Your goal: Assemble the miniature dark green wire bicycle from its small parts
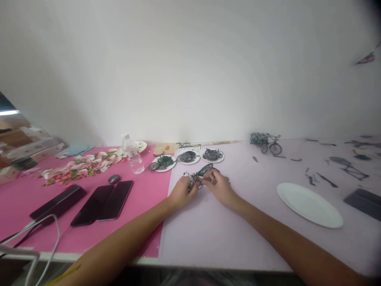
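Note:
A small dark model bicycle (204, 170) is held low over the pale tabletop, between my two hands. My left hand (183, 190) grips its left end, where light and dark parts show, with thumb and fingers closed. From the other side my right hand (218, 184) pinches at the middle of the bicycle, fingertips together. The fingers hide much of its frame. Just behind stand white plates of dark model parts: a left plate (171, 168), a middle plate (195, 161) and a right plate (220, 159).
A finished-looking model tricycle (269, 143) stands at the back right. An oval white plate (309, 204) and loose dark parts (327, 179) lie to the right. On the pink mat are a water bottle (133, 155), two phones (102, 203), a black power strip (58, 202) and artificial flowers (83, 167).

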The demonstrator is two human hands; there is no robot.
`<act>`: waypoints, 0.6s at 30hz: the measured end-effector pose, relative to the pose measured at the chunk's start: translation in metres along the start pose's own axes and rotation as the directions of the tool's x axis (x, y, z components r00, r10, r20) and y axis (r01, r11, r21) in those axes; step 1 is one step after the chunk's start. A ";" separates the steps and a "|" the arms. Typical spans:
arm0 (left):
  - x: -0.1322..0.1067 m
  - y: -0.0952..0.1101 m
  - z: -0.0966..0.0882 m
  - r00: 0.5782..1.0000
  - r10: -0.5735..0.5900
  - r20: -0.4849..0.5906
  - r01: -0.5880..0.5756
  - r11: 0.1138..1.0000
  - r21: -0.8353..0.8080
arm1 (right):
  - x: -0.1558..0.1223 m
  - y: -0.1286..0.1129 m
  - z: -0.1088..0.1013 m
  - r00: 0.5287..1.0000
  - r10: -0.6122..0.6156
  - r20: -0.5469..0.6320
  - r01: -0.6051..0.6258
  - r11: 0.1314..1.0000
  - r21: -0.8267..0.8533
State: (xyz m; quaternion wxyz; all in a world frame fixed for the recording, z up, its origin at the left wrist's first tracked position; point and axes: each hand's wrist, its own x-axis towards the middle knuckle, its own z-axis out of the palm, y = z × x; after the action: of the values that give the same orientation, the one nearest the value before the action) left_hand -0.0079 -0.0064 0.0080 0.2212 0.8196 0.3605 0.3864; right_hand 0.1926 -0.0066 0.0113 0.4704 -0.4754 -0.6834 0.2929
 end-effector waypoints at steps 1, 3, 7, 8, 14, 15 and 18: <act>0.000 -0.001 0.000 1.000 0.003 -0.009 -0.003 1.000 0.015 | 0.000 0.001 0.000 1.000 -0.003 0.000 0.003 1.000 0.000; -0.001 -0.002 0.001 1.000 0.009 -0.020 -0.008 0.999 0.039 | 0.000 0.002 0.000 1.000 -0.011 0.002 0.011 1.000 0.006; -0.001 -0.004 0.001 1.000 0.025 -0.010 -0.025 1.000 0.018 | 0.000 0.002 -0.001 0.999 -0.018 0.028 0.018 1.000 0.005; -0.001 -0.004 0.001 1.000 0.028 -0.012 -0.028 1.000 0.004 | 0.000 0.002 -0.002 0.999 -0.019 0.035 0.019 1.000 0.000; -0.001 -0.003 0.002 1.000 0.000 -0.006 -0.001 0.996 -0.093 | 0.001 0.005 -0.003 0.999 0.000 0.034 0.001 1.000 -0.019; -0.001 -0.002 0.002 1.000 -0.005 0.000 0.005 0.995 -0.104 | 0.001 0.007 -0.003 0.999 -0.004 0.032 0.004 1.000 -0.014; -0.001 0.000 0.003 1.000 -0.011 -0.003 0.011 0.992 -0.123 | 0.003 0.012 -0.004 0.999 -0.010 0.030 0.010 1.000 0.008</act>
State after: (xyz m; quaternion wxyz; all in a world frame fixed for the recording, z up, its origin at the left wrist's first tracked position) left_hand -0.0060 -0.0074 0.0051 0.2728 0.8017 0.3409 0.4081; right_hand 0.2008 0.0004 0.0034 0.4634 -0.4656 -0.6916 0.3004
